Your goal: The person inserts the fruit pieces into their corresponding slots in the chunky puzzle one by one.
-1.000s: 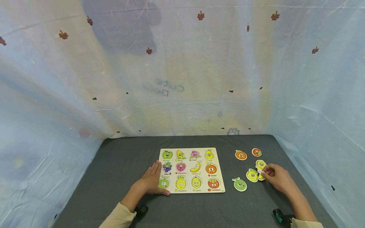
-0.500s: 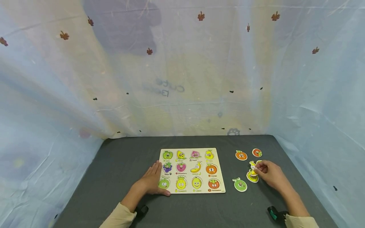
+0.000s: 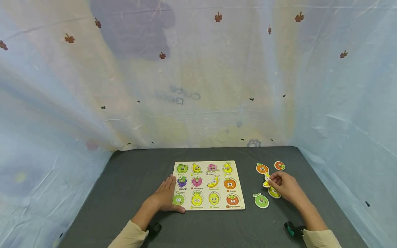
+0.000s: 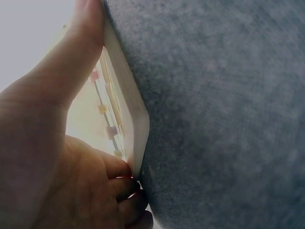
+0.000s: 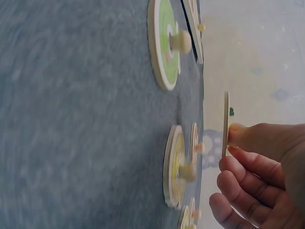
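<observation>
My right hand pinches a yellow banana puzzle piece between thumb and fingertips. In the right wrist view the thin piece is seen edge-on, raised off the cloth. My left hand lies along the left edge of a fruit puzzle board, its thumb at the near edge and its fingers straight. Beside the right hand lies a pineapple piece. Nearer the board is a green melon piece with a knob. Part of the table behind the right hand is hidden in the head view.
An orange piece and a red persimmon piece lie farther back on the dark cloth-covered table. Several knobbed fruit pieces sit in the board's upper rows. A pale printed curtain hangs around the back and sides.
My right hand has picked up the banana piece from beside the pineapple piece and carried it left towards the board. My left hand has stayed in place.
</observation>
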### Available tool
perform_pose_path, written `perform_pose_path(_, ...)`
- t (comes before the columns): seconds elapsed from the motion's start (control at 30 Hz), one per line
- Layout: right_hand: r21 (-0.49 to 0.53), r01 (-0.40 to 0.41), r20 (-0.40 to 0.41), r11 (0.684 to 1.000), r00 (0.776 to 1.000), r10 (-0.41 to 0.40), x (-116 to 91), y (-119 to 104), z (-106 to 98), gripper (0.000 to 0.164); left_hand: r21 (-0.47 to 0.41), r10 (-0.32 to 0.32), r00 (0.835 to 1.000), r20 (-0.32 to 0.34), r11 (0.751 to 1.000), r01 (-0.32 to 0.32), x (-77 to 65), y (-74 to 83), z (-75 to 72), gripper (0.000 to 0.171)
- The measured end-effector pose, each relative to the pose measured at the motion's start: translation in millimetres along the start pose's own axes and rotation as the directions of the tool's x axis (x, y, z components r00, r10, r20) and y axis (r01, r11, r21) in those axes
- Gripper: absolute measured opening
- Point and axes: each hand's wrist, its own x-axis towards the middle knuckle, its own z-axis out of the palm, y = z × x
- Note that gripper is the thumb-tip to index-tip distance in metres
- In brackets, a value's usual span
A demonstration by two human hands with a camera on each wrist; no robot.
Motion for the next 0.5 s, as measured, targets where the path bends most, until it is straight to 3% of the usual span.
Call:
perform_pose_path(0.27, 0.03, 0.038, 0.008, 0.999, 0.999, -0.038, 7.6, -10.4, 9.4, 0.014, -0.003, 0.025, 1.0, -0.017, 1.0, -0.025, -4.3, 4.8, -5.2, 0.149)
perform_pose_path(0.5, 0.05, 0.068, 0.013, 0.996, 0.998, -0.068, 12.5, -19.4, 18.1, 0.013, 0.025, -0.001, 1.0, -0.013, 1.0, 0.001, -5.3, 8.6, -7.9, 0.143)
